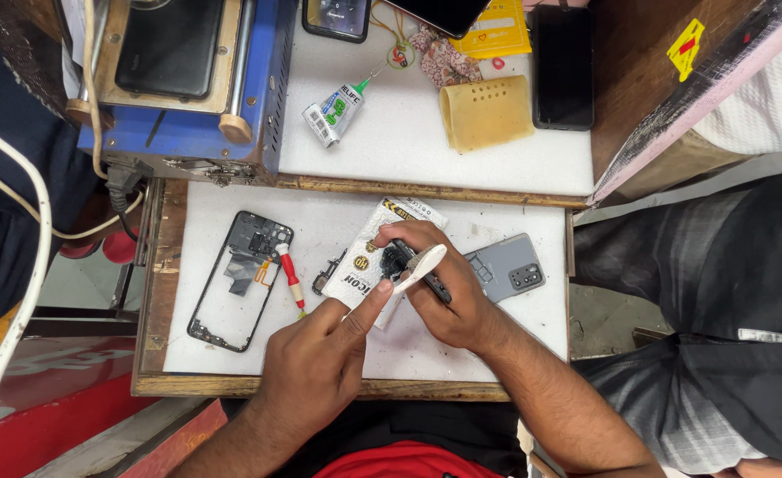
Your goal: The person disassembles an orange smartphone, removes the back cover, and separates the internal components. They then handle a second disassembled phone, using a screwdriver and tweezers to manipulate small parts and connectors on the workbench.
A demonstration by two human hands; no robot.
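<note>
From the head view, the person's two hands meet over a white packet that lies on the white work board. The packet is flat and white, with black print and small gold round marks, and it lies tilted. The right hand pinches a white toothbrush and a small black part right on top of the packet. The left hand is curled, with its pointing finger stretched out and touching the packet's lower edge. Left of the packet lies a thin black phone frame, and between them a small red screwdriver. Right of the packet, just past the right hand, a grey phone back lies flat.
</note>
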